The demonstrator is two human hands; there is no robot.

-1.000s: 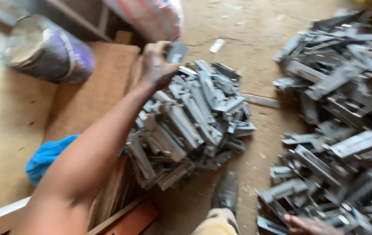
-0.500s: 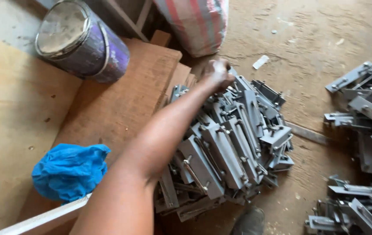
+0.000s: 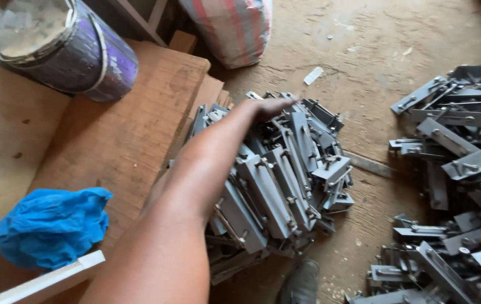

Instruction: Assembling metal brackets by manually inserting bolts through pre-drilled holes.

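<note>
Reaching further now, the left hand (image 3: 271,106) lies flat, grip wide and holding nothing, on top of the stacked grey metal brackets (image 3: 285,174) on the floor beside the wooden board's (image 3: 122,141) right edge; purple paint can (image 3: 63,48) at its far-left corner, lid shut, contents hidden

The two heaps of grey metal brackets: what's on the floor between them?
In the head view, between the stacked pile under the left hand and the loose heap, the dusty floor holds only a flat metal strip.
</note>
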